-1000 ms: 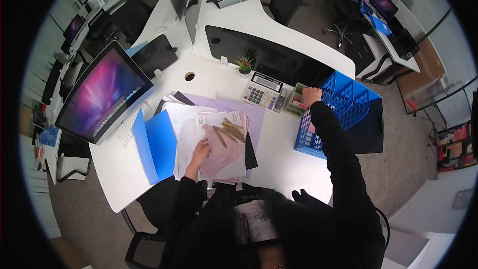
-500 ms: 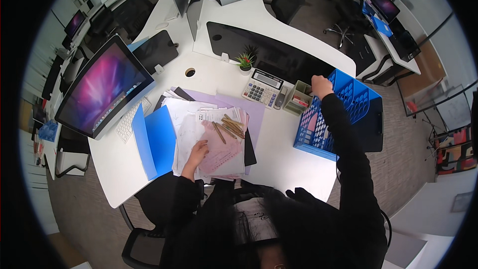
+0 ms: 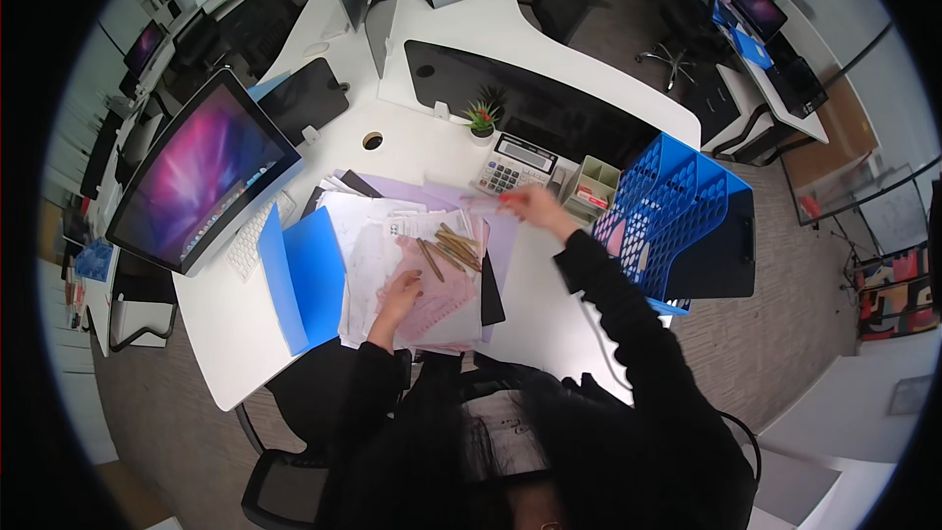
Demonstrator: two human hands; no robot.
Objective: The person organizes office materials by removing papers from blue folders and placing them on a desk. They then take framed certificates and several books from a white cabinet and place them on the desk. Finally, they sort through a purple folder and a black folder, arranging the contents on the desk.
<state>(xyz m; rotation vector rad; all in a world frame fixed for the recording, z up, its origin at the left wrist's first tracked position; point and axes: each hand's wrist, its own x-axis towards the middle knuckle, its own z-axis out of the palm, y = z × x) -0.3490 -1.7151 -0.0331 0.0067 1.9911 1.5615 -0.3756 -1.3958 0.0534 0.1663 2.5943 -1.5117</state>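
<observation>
My left hand [image 3: 400, 296] lies on a stack of papers, its fingers stretched out over a crumpled pink sheet [image 3: 442, 312]. Several brown pencil-like sticks [image 3: 453, 253] rest loosely on the same stack, just beyond those fingers. Above the purple sheet [image 3: 502, 236] at the stack's right, my right hand [image 3: 538, 210] is closed in a pinch. From it a thin pale thing with a red part [image 3: 483, 204] points left, smeared by motion, so its kind is unclear. A green desk organizer [image 3: 595, 182] with a red-and-white box inside stands right of this hand.
A blue file rack [image 3: 677, 206] stands at the desk's right edge. Behind the right hand are a calculator [image 3: 512, 165] and a potted plant [image 3: 481, 120]. An upright blue folder [image 3: 304, 280], a keyboard [image 3: 257, 236] and a monitor [image 3: 206, 172] occupy the left side.
My right hand has moved left from the organizer to above the purple sheet, now with the thin pale-and-red thing in it. The left hand has shifted slightly right on the papers.
</observation>
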